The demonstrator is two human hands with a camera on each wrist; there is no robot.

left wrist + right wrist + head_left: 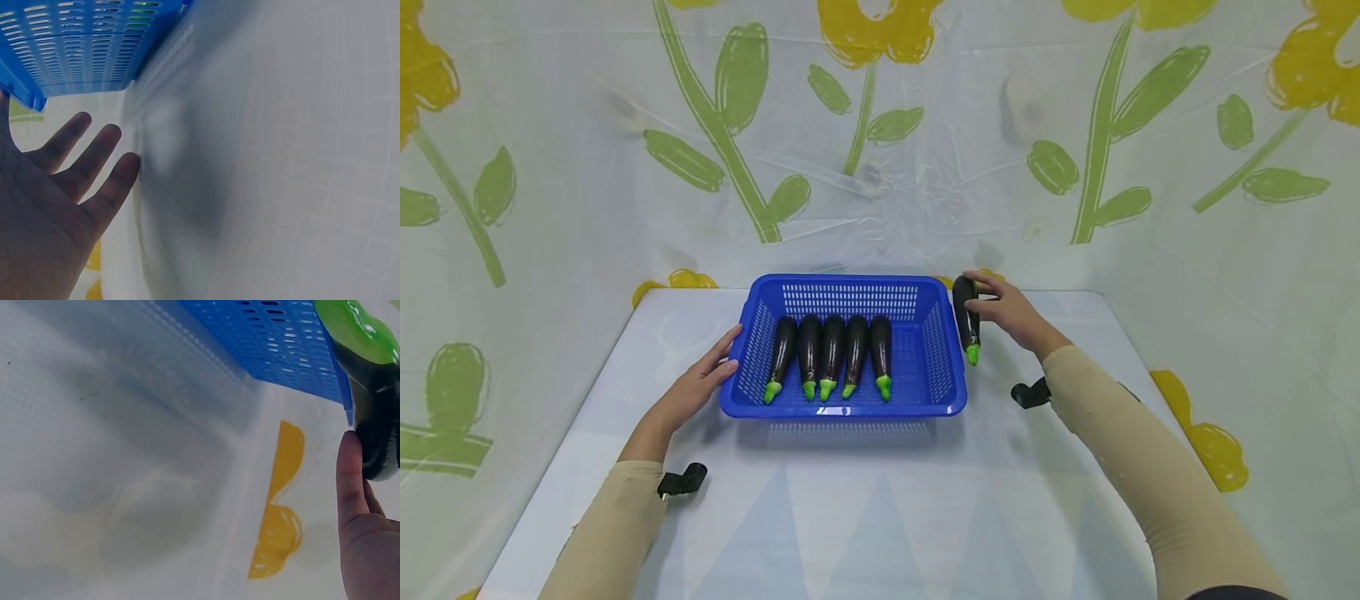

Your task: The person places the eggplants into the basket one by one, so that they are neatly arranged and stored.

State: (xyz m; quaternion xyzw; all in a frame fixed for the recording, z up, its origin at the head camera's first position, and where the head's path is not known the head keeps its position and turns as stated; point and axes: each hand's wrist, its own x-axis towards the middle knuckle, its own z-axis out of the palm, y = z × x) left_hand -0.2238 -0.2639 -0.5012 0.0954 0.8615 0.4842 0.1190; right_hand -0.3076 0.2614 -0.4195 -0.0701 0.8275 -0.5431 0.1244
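A blue plastic basket [917, 411] with slotted walls stands on the table. Inside it, several dark, glossy eggplants [832, 348] lie side by side, green stem ends toward me. My left hand [688, 390] is at the basket's left rim with its fingers extended; in the left wrist view three fingers spread below the blue wall. Just beyond the right rim, my right hand [1011, 313] grips another eggplant [968, 329] between thumb and fingers, its green end pointing down toward me. That eggplant [379, 419] appears beside the basket's rim in the right wrist view.
The white table [880, 517] carries pale blue triangles along its near part. A curtain [955, 167] printed with yellow flowers and green leaves hangs behind and at both sides. Bare floor of the basket shows right of the row. Each wrist wears a small black camera [1030, 393].
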